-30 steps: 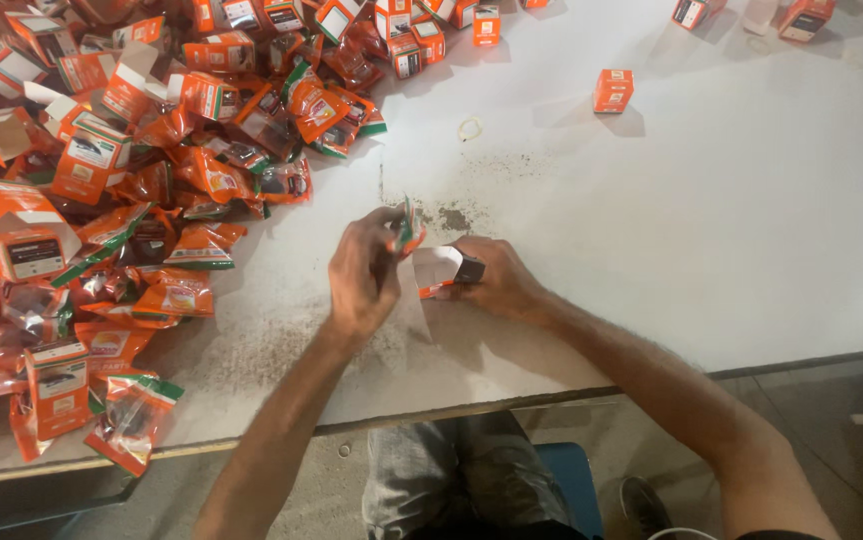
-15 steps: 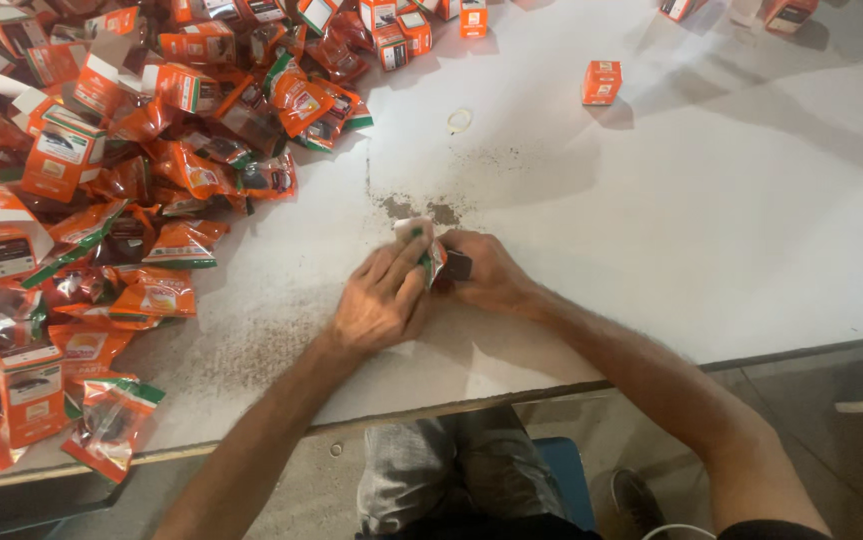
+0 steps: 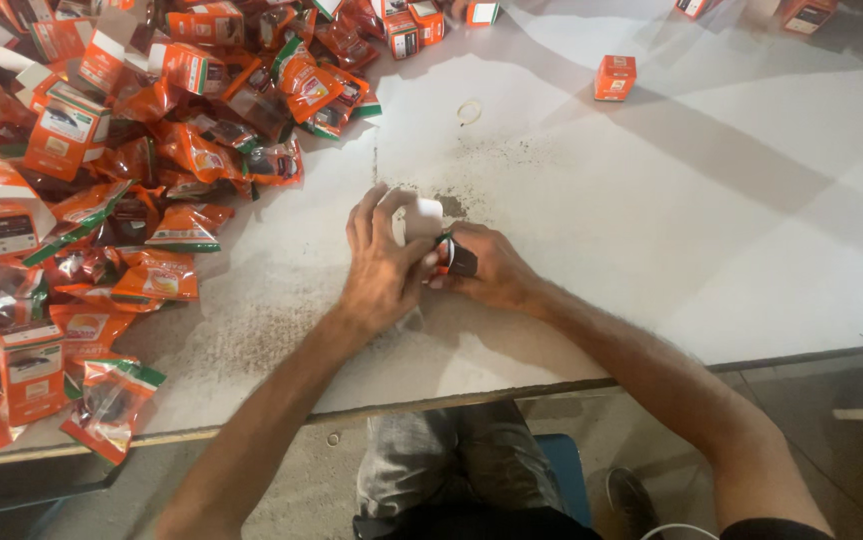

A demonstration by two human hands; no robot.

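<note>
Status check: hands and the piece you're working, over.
Left hand and right hand both gripping small dark part with white wrapper. Orange packet pile left, not obstructing.

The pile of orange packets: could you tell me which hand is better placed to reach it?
Left, probably: the left hand lies nearer the pile, while the right hand grips the small dark part.

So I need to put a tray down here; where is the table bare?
The right half of the table is bare, between the hands' small packet and the lone orange box. A narrower strip runs along the near edge under the left hand. The left side is crowded with orange packets.
</note>
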